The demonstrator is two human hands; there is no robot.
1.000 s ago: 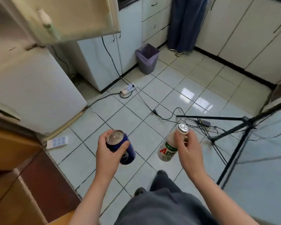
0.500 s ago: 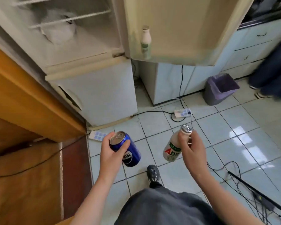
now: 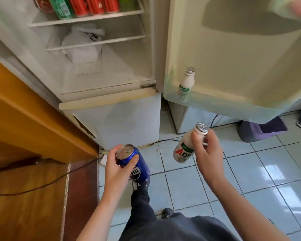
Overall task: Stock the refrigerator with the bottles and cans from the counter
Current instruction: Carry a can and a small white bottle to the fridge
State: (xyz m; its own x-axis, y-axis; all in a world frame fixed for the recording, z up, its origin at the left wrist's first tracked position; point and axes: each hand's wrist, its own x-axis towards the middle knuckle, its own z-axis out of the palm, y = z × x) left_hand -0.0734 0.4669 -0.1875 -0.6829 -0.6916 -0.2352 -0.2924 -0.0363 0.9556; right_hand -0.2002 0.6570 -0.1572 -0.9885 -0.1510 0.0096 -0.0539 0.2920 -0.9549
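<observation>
My left hand [image 3: 115, 168] grips a blue soda can [image 3: 135, 164], tilted, low in front of the refrigerator [image 3: 111, 70]. My right hand [image 3: 209, 152] holds a small white milk-drink bottle [image 3: 187, 146] with a foil cap by its neck. The refrigerator stands open; its top wire shelf [image 3: 87, 17] carries several red and green cans [image 3: 87, 5]. A white bag [image 3: 82, 44] lies on the lower shelf. Another white bottle [image 3: 186, 83] stands in the door's bottom rack [image 3: 215, 101].
A wooden cabinet [image 3: 24, 119] flanks the refrigerator on the left. A purple bin [image 3: 261, 128] sits on the tiled floor under the open door [image 3: 233, 49]. A black cable [image 3: 42, 183] runs along the cabinet side. My legs and shoes are below.
My view has swung left and up from the floor towards the open refrigerator, which now fills the top. Both hands keep their can and bottle, carried closer to it.
</observation>
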